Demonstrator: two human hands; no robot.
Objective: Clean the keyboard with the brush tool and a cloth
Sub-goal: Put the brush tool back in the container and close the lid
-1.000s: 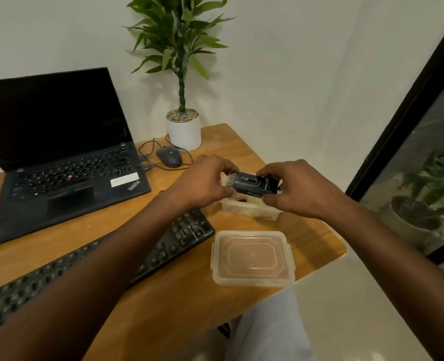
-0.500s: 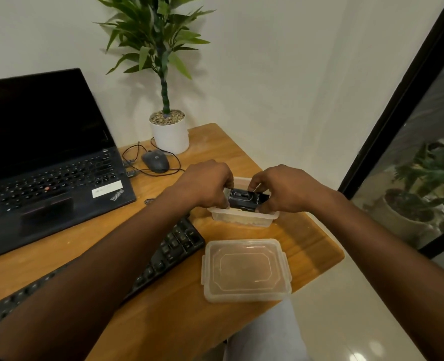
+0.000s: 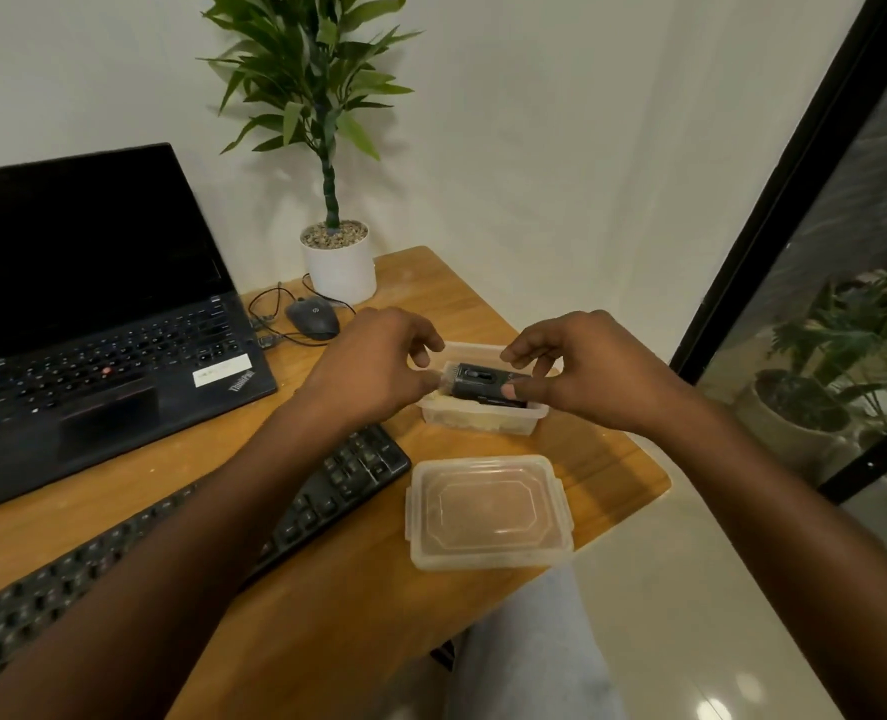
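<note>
Head view, pinching brush tool (image 3: 483, 388) in right hand (image 3: 594, 374) fingers (image 3: 518, 392) over clear container (image 3: 483, 422), curling left hand (image 3: 373, 366) at its end, hold unclear.

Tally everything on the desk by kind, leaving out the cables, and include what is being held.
Laptop: 1
Keyboard: 1
Mouse: 1
Potted plant: 1
Plastic container: 1
Lid: 1
Brush tool: 1
Total: 7
</note>
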